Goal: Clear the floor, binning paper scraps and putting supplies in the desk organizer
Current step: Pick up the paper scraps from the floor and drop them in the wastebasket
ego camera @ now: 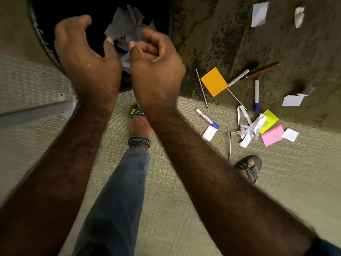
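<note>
Both hands hang over the black bin [39, 36]. The left hand [86, 58] is loosely curled, holding nothing; the right hand [156, 65] is curled tighter, seemingly empty. Crumpled paper scraps [127, 24] lie inside, beyond the fingertips.

Carpet [166, 209] strewn with markers [256, 95], paper scraps [248, 130].

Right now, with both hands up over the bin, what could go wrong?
1. The crumpled paper sits between the left hand and right hand above the bin; loose bits could flutter past the rim onto the carpet.
2. A thin pen lies just ahead of the sandalled right foot; a step forward might roll on it.
3. The paper strips are tangled over the yellow sticky pad, so supplies could get binned by mistake.
</note>
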